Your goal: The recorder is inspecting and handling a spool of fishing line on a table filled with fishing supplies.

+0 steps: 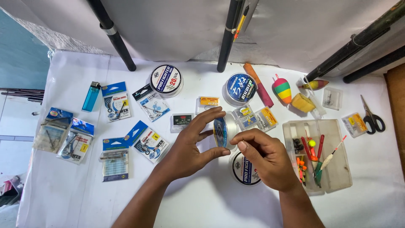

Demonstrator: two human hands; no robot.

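A: Two hands are meeting over the white cloth-covered table [63, 198]. We are gripping a small clear plastic spool of fishing line with a blue label [223, 131] in the left hand [187, 150], thumb under it and forefinger over its top, so it is standing on edge above the cloth.

B: Noted. We are bringing the right hand [265, 158] in from the spool's right, fingers curled narrow and pinched at its rim. Whether they are nipping a line end we cannot tell; any strand is too fine to show.

A: The spool's axle is running left to right, between the palms. The left hand is carrying it; the right is only touching its edge.

B: A second white-labelled flat round spool [243, 171] is lying half hidden under the right hand. The clear plastic tackle tray with floats [337, 169] is sitting just right of it.
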